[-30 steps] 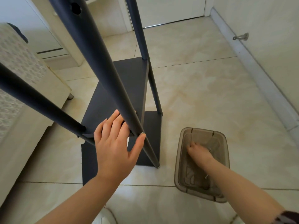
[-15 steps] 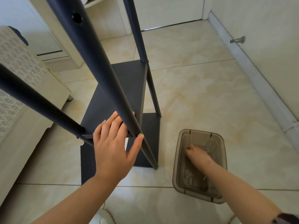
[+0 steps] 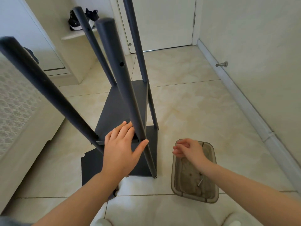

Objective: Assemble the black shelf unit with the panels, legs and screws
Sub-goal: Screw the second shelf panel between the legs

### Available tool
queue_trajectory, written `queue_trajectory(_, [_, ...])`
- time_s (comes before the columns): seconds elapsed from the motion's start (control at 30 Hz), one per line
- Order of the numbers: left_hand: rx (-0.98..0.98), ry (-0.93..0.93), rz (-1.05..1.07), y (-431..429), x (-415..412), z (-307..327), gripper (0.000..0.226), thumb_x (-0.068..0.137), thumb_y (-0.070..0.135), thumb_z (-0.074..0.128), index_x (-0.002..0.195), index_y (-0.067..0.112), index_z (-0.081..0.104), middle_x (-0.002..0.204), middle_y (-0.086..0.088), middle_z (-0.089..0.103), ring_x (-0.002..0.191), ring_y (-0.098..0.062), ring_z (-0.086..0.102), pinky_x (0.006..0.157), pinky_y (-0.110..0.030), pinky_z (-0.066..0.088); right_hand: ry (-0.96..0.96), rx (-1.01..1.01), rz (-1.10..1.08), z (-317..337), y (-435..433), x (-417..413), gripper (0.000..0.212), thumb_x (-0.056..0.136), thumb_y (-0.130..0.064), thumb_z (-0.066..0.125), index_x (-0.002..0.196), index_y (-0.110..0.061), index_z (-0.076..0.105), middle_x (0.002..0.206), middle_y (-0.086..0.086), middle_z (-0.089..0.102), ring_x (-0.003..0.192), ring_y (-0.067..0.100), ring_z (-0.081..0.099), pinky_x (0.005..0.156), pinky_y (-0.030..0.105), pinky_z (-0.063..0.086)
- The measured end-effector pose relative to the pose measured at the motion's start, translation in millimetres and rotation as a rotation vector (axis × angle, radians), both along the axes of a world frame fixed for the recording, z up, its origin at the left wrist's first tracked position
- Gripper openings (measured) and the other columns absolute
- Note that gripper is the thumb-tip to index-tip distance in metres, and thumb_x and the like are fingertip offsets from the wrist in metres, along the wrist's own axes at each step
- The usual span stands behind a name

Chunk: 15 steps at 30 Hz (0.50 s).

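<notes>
Shelf leg (image 3: pixel 128 98) runs between fingers (image 3: pixel 119 128) and thumb of the left hand (image 3: pixel 120 154).

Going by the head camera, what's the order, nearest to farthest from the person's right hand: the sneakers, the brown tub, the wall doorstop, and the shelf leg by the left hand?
1. Brown tub, directly below the right hand.
2. Shelf leg, just to its left.
3. Doorstop, ahead on the right wall.
4. Sneakers, far left on the back shelf.
</notes>
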<state>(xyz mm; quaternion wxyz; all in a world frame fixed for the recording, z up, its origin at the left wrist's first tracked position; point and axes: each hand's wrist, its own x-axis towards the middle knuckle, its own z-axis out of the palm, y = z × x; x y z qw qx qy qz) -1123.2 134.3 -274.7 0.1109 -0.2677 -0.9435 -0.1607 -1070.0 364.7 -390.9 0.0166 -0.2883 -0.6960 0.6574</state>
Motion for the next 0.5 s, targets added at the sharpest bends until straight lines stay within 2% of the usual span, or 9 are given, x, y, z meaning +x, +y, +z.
queue_trajectory(0.1, [0.009, -0.068, -0.037, -1.0, -6.0, 14.7, 0.052, 0.086, 0.069, 0.049, 0.124, 0.035, 0.060, 0.124, 0.014, 0.062, 0.129, -0.019, 0.048, 0.119, -0.042, 0.024, 0.084, -0.259, -0.106, 38.3, -21.6, -9.8, 0.013, 0.099, -0.011, 0.054, 0.109, -0.005, 0.058, 0.093, 0.015, 0.074, 0.081, 0.024, 0.075, 0.082, 0.039, 0.060])
queue_trajectory(0.2, [0.016, -0.139, -0.069, 0.3, -11.3, 30.8, 0.038, 0.082, 0.062, 0.063, 0.111, 0.037, 0.061, 0.110, 0.018, 0.057, 0.118, -0.016, 0.047, 0.114, -0.051, 0.034, 0.147, -0.531, -0.149, 65.2, -40.3, -18.3, 0.018, 0.101, -0.012, 0.051, 0.113, -0.001, 0.056, 0.094, 0.018, 0.074, 0.086, 0.029, 0.074, 0.085, 0.041, 0.058])
queue_trajectory(0.27, [-0.011, -0.218, -0.080, 2.1, -11.5, 37.6, 0.042, 0.086, 0.059, 0.062, 0.120, 0.036, 0.056, 0.119, 0.017, 0.053, 0.128, -0.016, 0.039, 0.118, -0.055, 0.025, 0.163, -0.641, -0.161, 76.8, -53.1, -21.6, 0.019, 0.101, -0.016, 0.051, 0.113, -0.001, 0.056, 0.096, 0.018, 0.074, 0.089, 0.028, 0.074, 0.084, 0.040, 0.058])
queue_trajectory(0.33, [-0.087, -0.271, -0.080, 2.8, -12.2, 39.5, 0.055, 0.091, 0.057, 0.057, 0.141, 0.034, 0.046, 0.141, 0.013, 0.042, 0.145, -0.019, 0.021, 0.121, -0.058, 0.011, 0.161, -0.668, -0.150, 86.1, -64.9, -23.5, 0.020, 0.101, -0.019, 0.050, 0.112, -0.004, 0.057, 0.096, 0.016, 0.075, 0.088, 0.026, 0.074, 0.085, 0.039, 0.058])
queue_trajectory(0.4, [-0.143, -0.304, -0.095, 3.7, -14.4, 40.1, 0.063, 0.095, 0.056, 0.052, 0.152, 0.035, 0.033, 0.157, 0.013, 0.026, 0.153, -0.023, 0.000, 0.120, -0.060, 0.003, 0.145, -0.589, -0.112, 88.8, -74.7, -26.2, 0.019, 0.103, -0.020, 0.047, 0.111, -0.006, 0.057, 0.091, 0.011, 0.076, 0.083, 0.020, 0.074, 0.084, 0.038, 0.057])
queue_trajectory(0.5, [-0.190, -0.384, -0.105, 6.7, -18.0, 43.8, 0.064, 0.098, 0.054, 0.050, 0.155, 0.038, 0.024, 0.163, 0.015, 0.014, 0.153, -0.033, -0.007, 0.118, -0.062, -0.002, 0.094, -0.362, -0.046, 81.9, -86.5, -31.4, 0.021, 0.103, -0.023, 0.045, 0.106, -0.006, 0.058, 0.081, 0.005, 0.072, 0.077, 0.015, 0.070, 0.075, 0.031, 0.056])
